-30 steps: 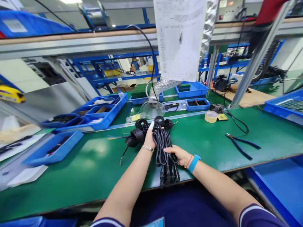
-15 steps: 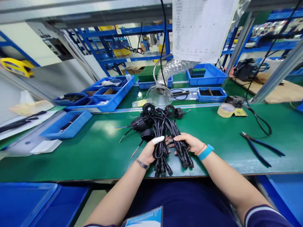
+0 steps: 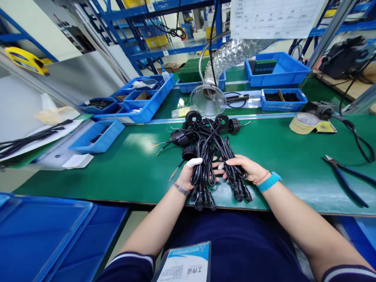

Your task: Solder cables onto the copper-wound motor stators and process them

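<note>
My left hand [image 3: 189,172] is closed around a looped bundle of black cables [image 3: 202,164], its white-covered thumb lying over them. Another black bundle [image 3: 235,172] is gripped in my right hand [image 3: 245,166]. Dark connector ends [image 3: 202,200] hang out of both bundles toward the table's front edge. Behind my hands, the cables run to several round black caps and housings [image 3: 180,138], lying in a heap on the green table [image 3: 141,172]. Thin coloured wires stick out of the heap on the left. The fingers under the bundles are partly hidden.
A clear funnel on a foil duct [image 3: 208,100] stands behind the heap. Blue-handled pliers [image 3: 346,180] and a tape roll [image 3: 304,122] lie to the right. A small blue bin [image 3: 98,137] sits on the left, and a two-part bin [image 3: 283,100] at the back.
The camera view has tilted down and shifted left, so the table things appear higher and farther right. Both hands still hold their cable bundles.
</note>
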`<state>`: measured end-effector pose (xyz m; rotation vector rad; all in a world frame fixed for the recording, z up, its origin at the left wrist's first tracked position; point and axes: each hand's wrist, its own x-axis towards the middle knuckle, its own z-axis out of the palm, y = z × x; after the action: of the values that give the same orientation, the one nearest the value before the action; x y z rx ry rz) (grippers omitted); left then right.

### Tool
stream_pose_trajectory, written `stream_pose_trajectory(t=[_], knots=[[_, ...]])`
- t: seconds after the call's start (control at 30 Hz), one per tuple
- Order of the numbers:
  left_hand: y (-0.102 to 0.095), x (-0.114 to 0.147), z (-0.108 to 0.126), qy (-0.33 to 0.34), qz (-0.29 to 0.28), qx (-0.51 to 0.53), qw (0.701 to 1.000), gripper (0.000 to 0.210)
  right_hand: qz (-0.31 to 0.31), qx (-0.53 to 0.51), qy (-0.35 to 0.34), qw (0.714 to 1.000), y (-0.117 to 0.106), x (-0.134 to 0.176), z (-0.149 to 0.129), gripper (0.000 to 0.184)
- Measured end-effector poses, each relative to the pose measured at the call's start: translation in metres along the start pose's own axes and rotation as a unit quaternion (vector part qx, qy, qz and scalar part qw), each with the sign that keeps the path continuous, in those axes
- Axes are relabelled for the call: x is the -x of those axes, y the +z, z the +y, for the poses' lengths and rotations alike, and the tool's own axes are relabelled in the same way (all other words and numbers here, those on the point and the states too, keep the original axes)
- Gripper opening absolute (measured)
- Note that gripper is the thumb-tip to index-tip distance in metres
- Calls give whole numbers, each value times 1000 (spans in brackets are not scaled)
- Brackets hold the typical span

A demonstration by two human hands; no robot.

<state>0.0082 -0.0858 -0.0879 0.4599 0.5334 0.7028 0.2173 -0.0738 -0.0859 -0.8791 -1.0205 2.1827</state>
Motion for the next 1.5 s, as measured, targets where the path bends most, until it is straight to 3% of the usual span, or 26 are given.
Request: stream_pose_trajectory(t=[0.4, 0.57, 0.67, 0.73, 0.8, 0.93, 1.07, 1.37, 1.5], knots=[[-3, 3, 2, 8, -20, 22, 1000, 63, -16, 23, 13, 1000, -1, 0, -3, 40], [-5, 9, 5, -18, 80, -83, 993, 52, -4, 31, 25, 999, -3, 0, -5, 30], [1, 15, 6, 50, 158, -200, 966, 46, 11, 37, 38, 999, -6, -2, -3, 28], [4, 19, 7, 78, 176, -264, 945, 48, 11, 34, 33, 999, -7, -3, -2, 29], [5, 21, 8, 66, 159, -262, 950, 50, 6, 34, 35, 999, -9, -4, -1, 29], [1, 23, 13, 33, 91, -118, 988, 49, 4, 37, 35, 999, -10, -4, 0, 30], [4, 23, 17, -14, 59, -35, 998, 50, -2, 41, 27, 999, -10, -4, -2, 29], [4, 23, 21, -35, 2, -38, 999, 52, -9, 33, 32, 999, -11, -4, -3, 30], [-5, 20, 16, -31, 38, -84, 995, 42, 1, 25, 42, 999, -11, -5, -1, 30]])
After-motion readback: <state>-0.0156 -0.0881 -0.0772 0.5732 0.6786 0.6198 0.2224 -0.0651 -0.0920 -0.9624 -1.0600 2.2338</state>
